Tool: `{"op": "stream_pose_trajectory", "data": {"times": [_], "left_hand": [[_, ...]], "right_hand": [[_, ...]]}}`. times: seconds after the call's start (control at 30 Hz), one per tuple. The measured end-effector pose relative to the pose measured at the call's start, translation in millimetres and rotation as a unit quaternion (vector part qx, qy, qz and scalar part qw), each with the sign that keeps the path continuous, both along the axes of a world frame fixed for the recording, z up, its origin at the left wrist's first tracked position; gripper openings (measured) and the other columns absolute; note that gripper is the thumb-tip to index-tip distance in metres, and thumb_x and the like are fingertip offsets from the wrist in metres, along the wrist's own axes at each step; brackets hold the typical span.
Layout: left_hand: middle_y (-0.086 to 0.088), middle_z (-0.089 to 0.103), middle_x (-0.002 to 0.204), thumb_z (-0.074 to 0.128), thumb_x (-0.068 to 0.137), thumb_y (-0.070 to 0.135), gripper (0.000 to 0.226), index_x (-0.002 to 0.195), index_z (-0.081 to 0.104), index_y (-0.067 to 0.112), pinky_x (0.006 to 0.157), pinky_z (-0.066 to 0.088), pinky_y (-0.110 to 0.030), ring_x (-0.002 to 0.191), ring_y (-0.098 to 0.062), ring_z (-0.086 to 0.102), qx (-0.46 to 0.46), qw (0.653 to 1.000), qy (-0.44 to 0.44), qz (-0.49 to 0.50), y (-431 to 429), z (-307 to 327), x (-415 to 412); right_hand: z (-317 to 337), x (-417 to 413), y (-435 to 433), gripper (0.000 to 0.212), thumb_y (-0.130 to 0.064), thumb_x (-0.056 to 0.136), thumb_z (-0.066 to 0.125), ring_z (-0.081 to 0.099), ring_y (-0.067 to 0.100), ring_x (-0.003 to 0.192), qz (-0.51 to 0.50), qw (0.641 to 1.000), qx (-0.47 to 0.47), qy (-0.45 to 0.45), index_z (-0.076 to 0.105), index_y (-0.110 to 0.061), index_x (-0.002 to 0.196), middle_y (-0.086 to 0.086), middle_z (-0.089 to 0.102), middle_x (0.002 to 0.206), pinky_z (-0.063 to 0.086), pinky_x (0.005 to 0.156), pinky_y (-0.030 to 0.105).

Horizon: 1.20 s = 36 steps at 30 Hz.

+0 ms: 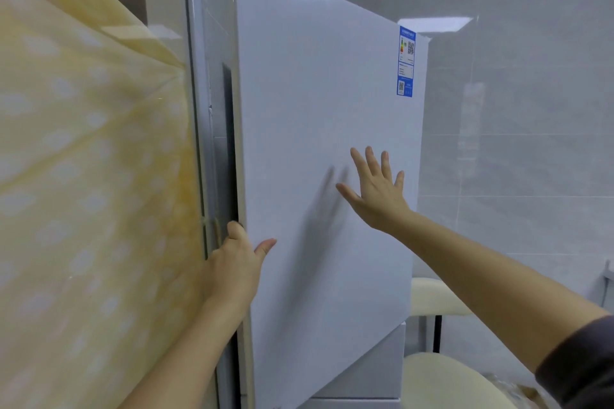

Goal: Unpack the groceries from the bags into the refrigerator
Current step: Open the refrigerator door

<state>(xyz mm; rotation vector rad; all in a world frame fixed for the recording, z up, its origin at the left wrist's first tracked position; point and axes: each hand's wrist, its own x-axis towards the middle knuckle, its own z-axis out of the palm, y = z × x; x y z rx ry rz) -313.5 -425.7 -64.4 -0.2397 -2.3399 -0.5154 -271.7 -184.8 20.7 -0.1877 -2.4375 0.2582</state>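
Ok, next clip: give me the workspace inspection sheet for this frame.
Surface: nothing seen.
Job's things: refrigerator door slightly ajar; no bags or groceries clearly seen.
Clutter: nothing seen.
Hands: left hand grips the door's left edge; right hand open, fingers spread at the door's face, contact unclear.
Cables: nothing seen.
Surroundings: yellow patterned curtain left; cream stools and grey tiled wall right; blue label on door.

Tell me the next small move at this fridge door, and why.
Probably pull the white refrigerator door wider with the left hand: its fingers curl round the door's left edge, where a dark gap shows. The right hand is spread open by the door face and holds nothing.
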Motion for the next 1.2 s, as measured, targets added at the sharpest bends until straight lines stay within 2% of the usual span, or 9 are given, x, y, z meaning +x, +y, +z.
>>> {"op": "stream_pose_trajectory", "data": {"times": [0.13,0.3,0.4,0.53,0.7,0.83,0.97,1.07,1.2], "left_hand": [[-0.011,0.067,0.075,0.041,0.085,0.065,0.068,0.11,0.047,0.002,0.038,0.019,-0.025,0.064,-0.031,0.065,0.03,0.996,0.019,-0.078,-0.9,-3.3,12.0],[0.001,0.062,0.071,0.037,0.088,0.066,0.054,0.098,0.041,0.013,0.048,0.047,-0.032,0.059,-0.022,0.062,0.096,0.979,-0.014,-0.178,-0.3,-12.8,25.9],[0.005,0.049,0.053,0.035,0.086,0.067,0.059,0.091,0.047,0.01,0.036,0.031,-0.023,0.038,-0.011,0.042,0.076,0.979,0.055,-0.179,3.4,-19.0,31.8],[0.01,0.027,0.039,0.062,0.079,0.058,0.049,0.077,0.048,0.011,0.031,0.012,-0.016,0.03,-0.006,0.017,0.045,0.979,0.105,-0.168,9.2,-16.6,45.3],[0.011,0.019,0.042,0.074,0.077,0.051,0.048,0.073,0.044,0.015,0.036,0.008,-0.018,0.031,-0.011,0.02,0.011,0.976,0.103,-0.192,12.1,-14.4,61.6],[0.009,0.027,0.042,0.068,0.079,0.054,0.048,0.073,0.04,0.016,0.036,0.009,-0.017,0.031,-0.012,0.021,0.0,0.964,0.122,-0.235,11.7,-11.8,69.9],[0.005,0.048,0.058,0.033,0.092,0.056,0.039,0.087,0.039,0.017,0.042,0.037,-0.03,0.045,-0.016,0.047,0.087,0.93,0.021,-0.356,0.4,-26.9,68.3],[-0.002,0.049,0.066,0.033,0.094,0.045,0.029,0.087,0.039,0.018,0.047,0.032,-0.03,0.053,-0.017,0.046,0.19,0.905,0.01,-0.379,-12.8,-36.7,53.8],[-0.002,0.053,0.106,0.038,0.096,0.045,0.037,0.112,0.049,0.013,0.071,0.041,-0.03,0.086,-0.019,0.053,0.168,0.911,-0.081,-0.368,-6.3,-36.5,17.3]], "right_hand": [[20.7,18.6,-42.1,0.072,-0.054,0.099,0.037,-0.018,0.023,0.149,0.065,0.995,-0.044,0.054,-0.002,-0.032,0.156,-0.003,-0.011,0.164,-0.003,0.119,0.059],[33.8,38.5,-97.0,0.079,-0.054,0.097,0.046,-0.015,0.02,0.15,0.115,0.985,-0.078,0.097,-0.005,-0.037,0.154,-0.008,-0.015,0.163,0.005,0.119,0.059],[38.8,45.0,-126.2,0.092,-0.053,0.092,0.055,-0.015,0.025,0.15,0.128,0.978,-0.09,0.136,-0.013,-0.039,0.152,-0.007,-0.022,0.161,0.013,0.117,0.063],[43.4,42.4,-154.6,0.1,-0.053,0.089,0.06,-0.012,0.031,0.15,0.087,0.977,-0.088,0.175,-0.015,-0.038,0.152,-0.003,-0.023,0.161,0.021,0.111,0.069],[41.8,45.9,-161.0,0.091,-0.025,0.097,0.052,-0.004,0.038,0.15,0.028,0.982,-0.073,0.169,-0.02,-0.032,0.152,0.002,-0.019,0.163,0.047,0.097,0.06],[38.5,59.3,-152.0,0.081,-0.022,0.1,0.044,0.004,0.035,0.15,-0.001,0.984,-0.023,0.179,-0.017,-0.024,0.154,0.004,-0.013,0.164,0.058,0.083,0.047],[33.7,74.9,-139.1,0.078,-0.02,0.099,0.041,0.007,0.025,0.151,-0.004,0.978,-0.014,0.208,-0.013,-0.022,0.155,-0.001,-0.009,0.165,0.058,0.074,0.042],[31.2,91.1,-125.2,0.075,-0.017,0.099,0.039,0.01,0.018,0.151,0.003,0.973,-0.018,0.231,-0.01,-0.02,0.155,-0.004,-0.005,0.165,0.051,0.076,0.032],[25.8,108.7,-110.7,0.072,-0.014,0.1,0.04,0.021,0.017,0.148,0.014,0.967,-0.027,0.255,-0.005,-0.016,0.156,-0.005,0.002,0.165,0.035,0.095,0.022]]}}
